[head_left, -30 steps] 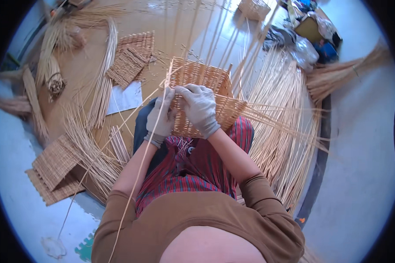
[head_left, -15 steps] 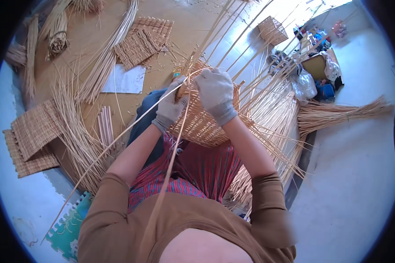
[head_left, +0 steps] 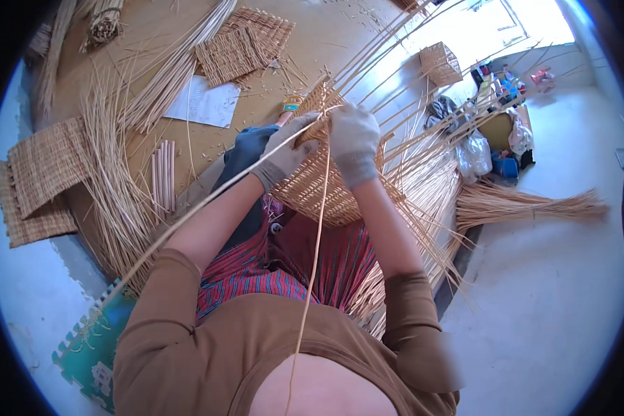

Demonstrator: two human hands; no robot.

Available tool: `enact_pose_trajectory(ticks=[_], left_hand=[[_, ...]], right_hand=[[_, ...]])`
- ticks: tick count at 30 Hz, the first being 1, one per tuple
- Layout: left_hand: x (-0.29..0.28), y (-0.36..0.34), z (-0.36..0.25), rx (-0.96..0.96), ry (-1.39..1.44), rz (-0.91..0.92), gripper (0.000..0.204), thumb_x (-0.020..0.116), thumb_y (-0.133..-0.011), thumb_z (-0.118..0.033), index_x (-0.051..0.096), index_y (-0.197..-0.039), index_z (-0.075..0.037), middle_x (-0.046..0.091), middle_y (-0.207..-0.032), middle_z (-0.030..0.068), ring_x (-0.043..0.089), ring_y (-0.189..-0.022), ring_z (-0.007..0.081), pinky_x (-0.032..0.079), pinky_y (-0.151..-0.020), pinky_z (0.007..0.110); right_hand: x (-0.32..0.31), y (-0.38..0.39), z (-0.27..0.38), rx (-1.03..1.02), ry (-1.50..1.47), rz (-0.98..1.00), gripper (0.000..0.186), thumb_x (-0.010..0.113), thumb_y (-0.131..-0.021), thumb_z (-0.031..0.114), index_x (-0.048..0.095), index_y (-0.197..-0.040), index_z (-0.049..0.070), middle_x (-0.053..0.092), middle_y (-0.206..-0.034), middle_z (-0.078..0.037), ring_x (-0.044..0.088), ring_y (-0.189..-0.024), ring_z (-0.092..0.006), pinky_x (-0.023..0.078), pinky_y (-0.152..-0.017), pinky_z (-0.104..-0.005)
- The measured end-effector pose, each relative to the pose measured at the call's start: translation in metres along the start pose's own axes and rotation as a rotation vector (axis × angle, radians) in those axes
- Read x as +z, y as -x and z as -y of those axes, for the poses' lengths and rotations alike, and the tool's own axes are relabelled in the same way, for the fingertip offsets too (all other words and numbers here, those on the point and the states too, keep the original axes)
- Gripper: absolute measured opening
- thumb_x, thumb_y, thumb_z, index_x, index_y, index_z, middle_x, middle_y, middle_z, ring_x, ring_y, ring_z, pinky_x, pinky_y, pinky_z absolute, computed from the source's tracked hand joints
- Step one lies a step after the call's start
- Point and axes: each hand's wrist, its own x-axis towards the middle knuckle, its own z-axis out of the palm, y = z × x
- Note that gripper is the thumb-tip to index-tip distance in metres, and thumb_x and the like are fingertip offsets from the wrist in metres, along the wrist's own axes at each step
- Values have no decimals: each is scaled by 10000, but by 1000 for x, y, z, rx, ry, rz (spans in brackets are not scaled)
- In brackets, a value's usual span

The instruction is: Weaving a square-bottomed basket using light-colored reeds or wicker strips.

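Observation:
A half-woven wicker basket point(head_left: 310, 191) rests tilted on my lap, with long loose stakes fanning out from its far and right sides. My left hand point(head_left: 289, 148), in a pale grey work glove, is closed round the basket's left corner. My right hand point(head_left: 354, 135), gloved alike, is closed at the top edge, its fingertips pinching a thin wicker strand where strands cross. One long strand point(head_left: 218, 192) runs from there over my left forearm to the lower left. Another strand point(head_left: 317, 256) hangs down the middle toward my chest. The fingertips are partly hidden.
Loose wicker bundles point(head_left: 121, 173) lie at left, beside woven square panels point(head_left: 48, 158) and pinkish rods point(head_left: 163, 175). More panels point(head_left: 234, 55) and a paper sheet point(head_left: 202, 102) lie ahead. At right are a tied bundle point(head_left: 527, 205), plastic bags point(head_left: 473, 156) and another basket point(head_left: 441, 64).
Both hands and the basket appear slightly farther right. The hanging strand has swung right, and the long strand at left has shifted. The whole view has also turned a little.

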Motion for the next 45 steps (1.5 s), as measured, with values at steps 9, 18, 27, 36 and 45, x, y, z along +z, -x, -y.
enact_pose_trajectory(ticks=[9, 18, 27, 36, 45], left_hand=[[-25, 100, -71, 326, -718, 185, 212, 620, -843, -163, 702, -1037, -137, 721, -982, 64, 690, -889, 259, 532, -781, 421], [-232, 316, 1, -804, -955, -714, 237, 572, -963, -276, 724, -1030, -107, 717, -959, 151, 686, -897, 363, 550, -796, 421], [-253, 505, 68, -1687, -1005, -967, 518, 631, -910, -343, 555, -1384, -150, 688, -1209, 209, 685, -1085, 324, 531, -936, 435], [-239, 499, 80, -1483, -756, -584, 481, 687, -848, -253, 583, -1307, -155, 554, -1373, 200, 611, -1175, 399, 506, -997, 472], [-261, 444, 85, -1344, -976, -576, 662, 744, -837, -158, 488, -1446, -204, 354, -1586, 146, 504, -1345, 362, 469, -1079, 444]], right_hand=[[-47, 139, 61, 430, -828, 209, 76, 688, -895, 99, 708, -947, 48, 685, -911, -138, 654, -889, -312, 518, -803, -407], [-62, 171, 173, -56, -1283, 534, 269, 653, -957, 108, 687, -1222, 79, 718, -993, -125, 707, -934, -278, 561, -817, -350], [-31, 187, 217, -216, -1468, 688, 144, 671, -937, 143, 732, -1046, 73, 711, -887, -113, 688, -818, -291, 543, -757, -365], [-40, 173, 230, -4, -1487, 1020, 172, 670, -963, 118, 740, -1103, 48, 723, -876, -41, 600, -624, -65, 517, -611, -229], [-41, 165, 235, 88, -1448, 1118, 175, 666, -968, 116, 740, -1107, 41, 706, -816, -9, 570, -580, -46, 504, -582, -219]])
